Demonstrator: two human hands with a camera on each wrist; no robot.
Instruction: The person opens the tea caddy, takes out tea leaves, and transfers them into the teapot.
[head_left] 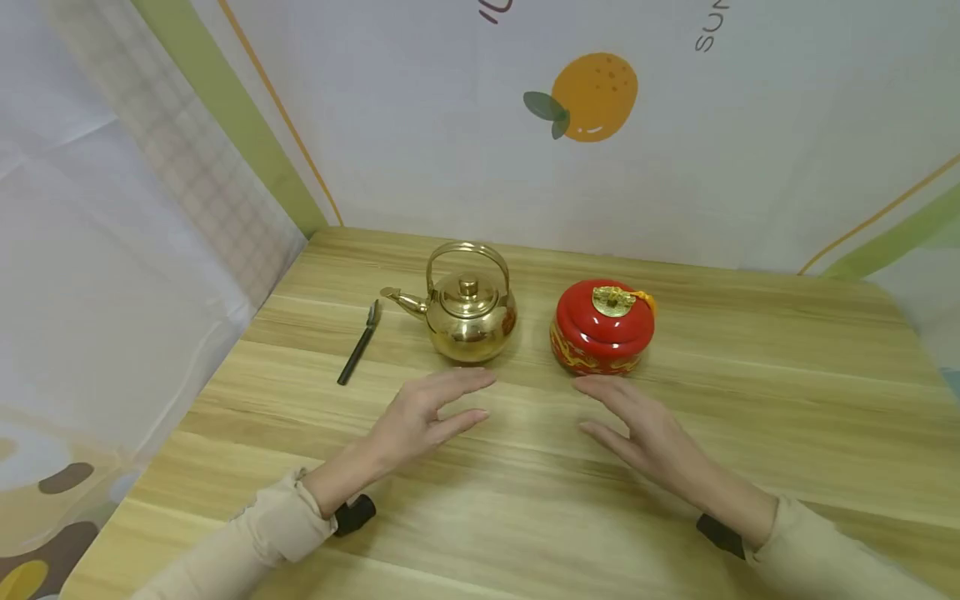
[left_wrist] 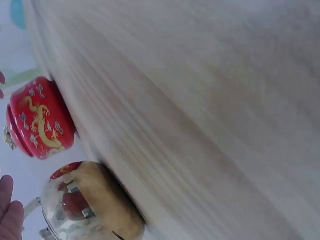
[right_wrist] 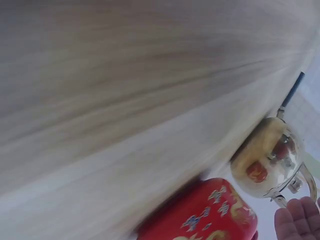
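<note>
My left hand (head_left: 429, 414) is held out in front of a shiny brass teapot (head_left: 471, 333), its fingers extended and holding nothing. Facing it, my right hand (head_left: 648, 429) is just in front of a round red lidded jar (head_left: 603, 333), likewise with fingers extended around nothing. The teapot has a tall arched handle and a spout pointing left; its lid is on. Gold dragons decorate the jar (left_wrist: 42, 120), seen sideways in the left wrist view, and a gold plate with a yellow tassel tops its lid. Fingers (right_wrist: 300, 220) show at the right wrist view's lower right corner.
Left of the teapot lies a slim black-handled tool (head_left: 358, 348) with a metal head, its exact kind unclear. All of it stands on a wood-grain table (head_left: 787, 400). A white cloth (head_left: 450, 125) with a printed orange hangs behind the back edge.
</note>
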